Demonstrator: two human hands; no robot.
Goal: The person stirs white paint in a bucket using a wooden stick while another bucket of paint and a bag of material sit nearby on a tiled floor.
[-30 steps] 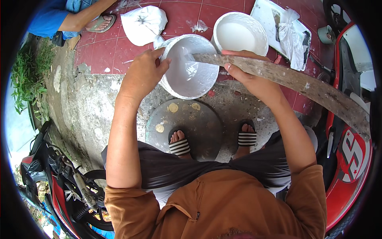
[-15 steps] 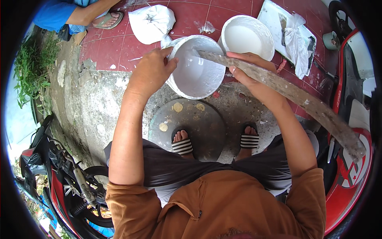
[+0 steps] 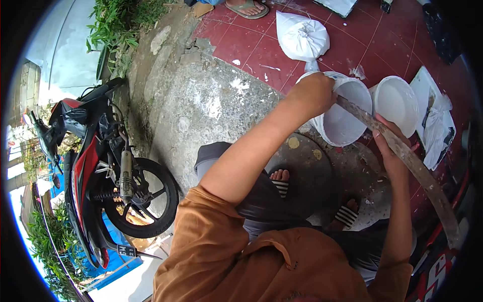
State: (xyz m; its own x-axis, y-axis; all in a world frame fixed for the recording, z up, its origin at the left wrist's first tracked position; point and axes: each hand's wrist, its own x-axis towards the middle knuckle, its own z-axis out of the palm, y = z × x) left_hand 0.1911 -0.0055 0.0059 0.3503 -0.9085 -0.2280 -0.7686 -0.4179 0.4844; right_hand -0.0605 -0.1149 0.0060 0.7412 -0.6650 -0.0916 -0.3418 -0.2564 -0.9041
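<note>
The wearer's brown shirt [image 3: 307, 261] comes nearest, below the two outstretched arms. The right hand [image 3: 394, 143] has its grip clamped around the middle of a long, weathered wooden plank [image 3: 427, 181], which slants over the mouth of a white plastic bucket [image 3: 358, 93]. The plank's upper end meets the left hand [image 3: 314, 95], curled at the bucket's left side; its fingertips are hidden, so I cannot tell whether that grip is clamped on the rim or the plank. Below, striped sandals [image 3: 347, 216] cover the wearer's feet. Just right of the bucket stands a second bucket [image 3: 390, 86] with white contents, then a clear plastic bag [image 3: 436, 126] lying on a white panel [image 3: 423, 85]. Beyond, a tied white sack [image 3: 302, 38] rests on red floor tiles [image 3: 385, 50], near another person's sandalled foot [image 3: 246, 7]. Far left stands a red-and-black motorcycle [image 3: 88, 156], with leafy plants [image 3: 113, 25] above it.
</note>
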